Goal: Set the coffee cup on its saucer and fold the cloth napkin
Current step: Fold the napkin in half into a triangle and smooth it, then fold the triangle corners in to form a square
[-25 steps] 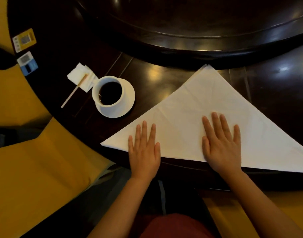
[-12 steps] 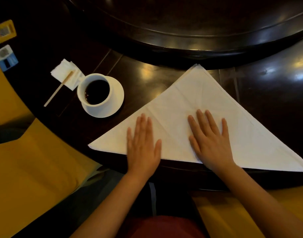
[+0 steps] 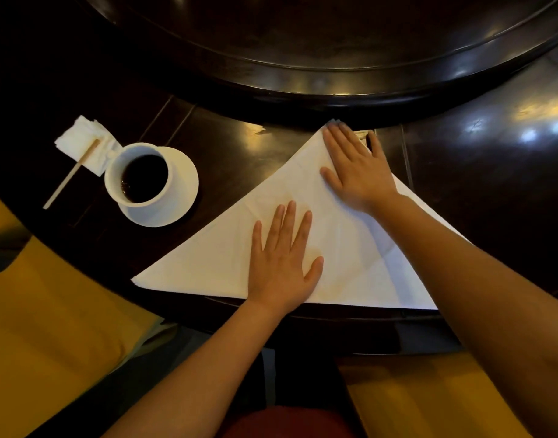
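Observation:
A white cloth napkin [image 3: 214, 263], folded into a triangle, lies on the dark table with its long edge along the near rim. My left hand [image 3: 282, 263] rests flat on its middle, fingers spread. My right hand [image 3: 356, 169] lies flat on the far tip of the triangle, and my right forearm hides the napkin's right corner. To the left, a white cup [image 3: 138, 178] of dark coffee stands on its white saucer [image 3: 182, 188].
A wooden stirrer [image 3: 70, 173] lies on a small paper napkin [image 3: 81, 143] left of the cup. A raised dark round turntable [image 3: 334, 71] fills the far side. Yellow chair cushions [image 3: 50, 327] flank my lap below the table's curved edge [image 3: 350, 317].
My right hand has slid from the napkin's lower middle up to its far tip. My left hand has stayed flat near the middle. The view has shifted.

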`<action>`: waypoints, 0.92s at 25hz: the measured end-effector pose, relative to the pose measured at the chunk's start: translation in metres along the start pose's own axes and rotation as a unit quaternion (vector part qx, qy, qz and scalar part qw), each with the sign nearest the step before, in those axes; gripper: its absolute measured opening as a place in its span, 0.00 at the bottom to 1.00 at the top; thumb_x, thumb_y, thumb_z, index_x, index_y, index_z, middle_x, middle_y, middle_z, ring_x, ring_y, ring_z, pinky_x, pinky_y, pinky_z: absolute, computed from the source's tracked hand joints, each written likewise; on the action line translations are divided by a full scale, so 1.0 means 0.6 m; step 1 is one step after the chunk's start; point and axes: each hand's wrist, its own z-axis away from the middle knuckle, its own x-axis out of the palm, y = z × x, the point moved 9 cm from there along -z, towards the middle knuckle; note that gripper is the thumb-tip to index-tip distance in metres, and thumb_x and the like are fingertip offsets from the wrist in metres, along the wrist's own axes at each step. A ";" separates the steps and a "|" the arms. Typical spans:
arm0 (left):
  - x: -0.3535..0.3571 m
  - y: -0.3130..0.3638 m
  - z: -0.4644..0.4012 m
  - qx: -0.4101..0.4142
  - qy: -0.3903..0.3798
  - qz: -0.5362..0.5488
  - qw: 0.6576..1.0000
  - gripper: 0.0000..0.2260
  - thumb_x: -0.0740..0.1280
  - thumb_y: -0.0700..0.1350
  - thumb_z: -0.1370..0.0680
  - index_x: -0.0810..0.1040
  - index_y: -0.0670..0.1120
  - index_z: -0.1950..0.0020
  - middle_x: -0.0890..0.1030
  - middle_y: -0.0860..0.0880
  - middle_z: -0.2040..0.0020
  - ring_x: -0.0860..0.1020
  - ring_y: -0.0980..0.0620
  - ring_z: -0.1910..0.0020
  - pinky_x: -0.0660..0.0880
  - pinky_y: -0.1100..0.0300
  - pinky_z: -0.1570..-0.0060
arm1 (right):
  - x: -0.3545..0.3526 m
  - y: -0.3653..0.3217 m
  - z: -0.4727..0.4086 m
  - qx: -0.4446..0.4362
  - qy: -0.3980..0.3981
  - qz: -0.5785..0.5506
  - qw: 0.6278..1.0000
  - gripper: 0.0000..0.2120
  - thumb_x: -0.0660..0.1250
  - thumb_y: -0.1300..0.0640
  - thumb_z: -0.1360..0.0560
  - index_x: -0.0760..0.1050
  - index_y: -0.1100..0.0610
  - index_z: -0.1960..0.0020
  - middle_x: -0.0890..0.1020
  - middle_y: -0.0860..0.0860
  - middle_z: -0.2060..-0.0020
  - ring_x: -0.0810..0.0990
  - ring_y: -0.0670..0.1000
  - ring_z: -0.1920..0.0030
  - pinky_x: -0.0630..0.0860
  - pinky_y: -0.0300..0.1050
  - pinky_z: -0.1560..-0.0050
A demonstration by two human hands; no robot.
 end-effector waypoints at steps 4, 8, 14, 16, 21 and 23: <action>-0.002 -0.002 0.001 -0.007 -0.002 0.001 1.000 0.33 0.44 0.64 0.26 0.44 0.51 0.24 0.44 0.46 0.24 0.43 0.47 0.26 0.44 0.44 0.30 | -0.010 0.002 -0.009 0.031 0.002 -0.014 0.999 0.30 0.44 0.41 0.20 0.41 0.54 0.24 0.46 0.52 0.23 0.42 0.52 0.25 0.41 0.58 0.26; -0.004 -0.002 0.001 -0.009 -0.014 0.004 1.000 0.34 0.44 0.64 0.26 0.40 0.51 0.24 0.42 0.47 0.23 0.41 0.47 0.25 0.39 0.43 0.30 | -0.009 0.003 0.088 0.061 0.015 -0.037 0.997 0.28 0.48 0.42 0.21 0.48 0.52 0.25 0.49 0.55 0.24 0.45 0.55 0.24 0.40 0.61 0.28; -0.010 0.067 -0.005 0.050 -0.029 0.017 0.998 0.33 0.40 0.64 0.27 0.37 0.52 0.25 0.41 0.45 0.23 0.38 0.47 0.25 0.31 0.42 0.33 | -0.002 0.094 0.308 0.243 0.042 -0.054 0.967 0.28 0.63 0.47 0.25 0.60 0.55 0.29 0.64 0.60 0.29 0.62 0.61 0.30 0.55 0.64 0.31; -0.009 0.101 -0.003 0.111 -0.032 0.014 0.993 0.32 0.41 0.64 0.26 0.38 0.53 0.25 0.42 0.46 0.22 0.39 0.48 0.25 0.35 0.42 0.31 | -0.006 0.132 0.364 0.300 0.042 -0.047 0.952 0.29 0.65 0.47 0.26 0.61 0.56 0.29 0.68 0.61 0.32 0.66 0.62 0.32 0.60 0.64 0.32; -0.006 0.113 -0.002 0.141 -0.025 -0.015 0.990 0.33 0.46 0.63 0.25 0.42 0.52 0.24 0.44 0.46 0.22 0.42 0.47 0.24 0.43 0.42 0.30 | -0.018 0.209 0.463 0.423 0.021 -0.006 0.906 0.28 0.68 0.48 0.28 0.66 0.59 0.33 0.74 0.62 0.41 0.72 0.63 0.41 0.69 0.61 0.40; -0.005 0.116 -0.002 0.142 -0.029 -0.019 0.989 0.33 0.46 0.64 0.25 0.41 0.52 0.24 0.44 0.46 0.22 0.42 0.47 0.24 0.44 0.42 0.30 | -0.021 0.228 0.481 0.457 0.005 -0.018 0.889 0.25 0.68 0.48 0.29 0.69 0.60 0.37 0.76 0.61 0.45 0.73 0.62 0.44 0.71 0.60 0.44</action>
